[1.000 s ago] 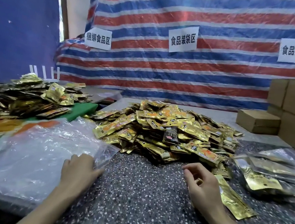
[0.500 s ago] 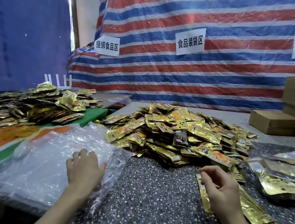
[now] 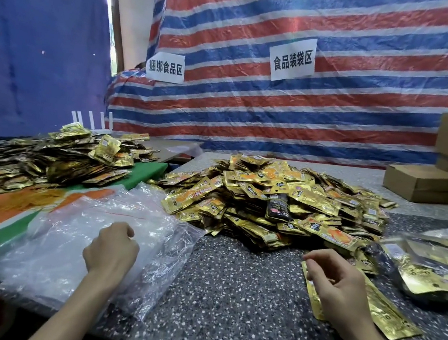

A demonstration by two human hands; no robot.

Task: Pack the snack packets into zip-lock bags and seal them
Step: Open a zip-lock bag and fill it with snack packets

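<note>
Nearest: left hand sits knuckles-up on the stack of clear zip-lock bags at the left edge of the speckled table. Its fingers are curled tight into the plastic; cannot tell whether a bag is pinched.

Right hand lies over a few flat gold packets. Its fingers are loosely bent, index tip by the packets' far-left corner; grip cannot be told.

Right edge: filled bags, blurred.

Middle: main pile of gold snack packets, loose, just beyond both hands.

Left: second pile on a green-and-orange board.

Far right: cardboard boxes.

Behind: striped tarp with paper signs.
</note>
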